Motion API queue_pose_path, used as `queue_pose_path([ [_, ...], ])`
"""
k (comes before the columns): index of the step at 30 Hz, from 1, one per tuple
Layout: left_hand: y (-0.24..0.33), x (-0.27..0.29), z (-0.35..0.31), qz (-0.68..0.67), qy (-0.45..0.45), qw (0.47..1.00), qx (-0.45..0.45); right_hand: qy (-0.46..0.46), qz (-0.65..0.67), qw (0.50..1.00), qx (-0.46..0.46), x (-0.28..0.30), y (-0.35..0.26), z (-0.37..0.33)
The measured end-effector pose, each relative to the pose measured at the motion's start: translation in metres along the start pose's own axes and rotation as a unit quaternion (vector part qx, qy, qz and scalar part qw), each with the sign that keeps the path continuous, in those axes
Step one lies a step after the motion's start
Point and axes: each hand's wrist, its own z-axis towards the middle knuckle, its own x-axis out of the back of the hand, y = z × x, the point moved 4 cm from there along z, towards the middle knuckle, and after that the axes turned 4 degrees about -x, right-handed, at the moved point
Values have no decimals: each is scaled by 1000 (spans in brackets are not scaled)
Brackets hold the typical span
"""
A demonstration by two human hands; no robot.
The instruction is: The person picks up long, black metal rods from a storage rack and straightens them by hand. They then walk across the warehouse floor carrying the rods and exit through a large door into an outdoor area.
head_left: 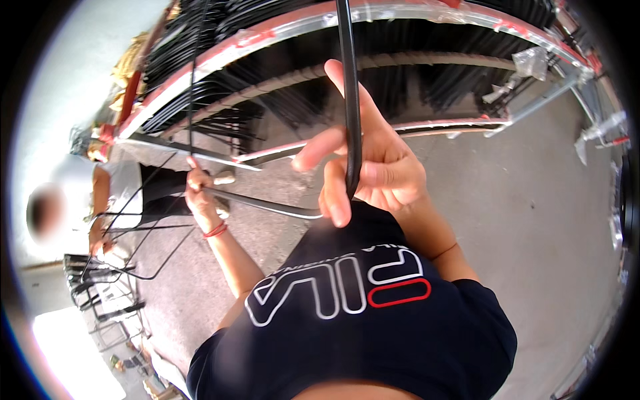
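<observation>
Steadying the frame, I judge: left hand closed on it, right hand half-open against it. Next needs firmer right grip.

The bent tube looks like black-coated metal, smooth and glossy along its lower length. Rods by the left edge of the rack look like dark metal; its rails, pale metal. Crinkled, shiny clear plastic hangs near its right corner. The shirt is matt cloth; the floor, concrete-like.
</observation>
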Motion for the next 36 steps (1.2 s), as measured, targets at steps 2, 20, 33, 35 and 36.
queue_pose_path([
  [2,3,3,-2,104,-34,994,-18,-29,-28,999,14,-10,5,13],
  [20,102,122,66,351,-3,931,-97,-63,-149,984,-68,-65,29,61],
  [33,68,132,81,281,24,959,-43,-85,-183,977,-70,-83,44,74],
  [35,64,132,84,276,25,960,-37,-87,-184,977,-68,-83,44,76],
  [36,63,132,86,274,26,961,-35,-88,-184,977,-66,-83,43,76],
])
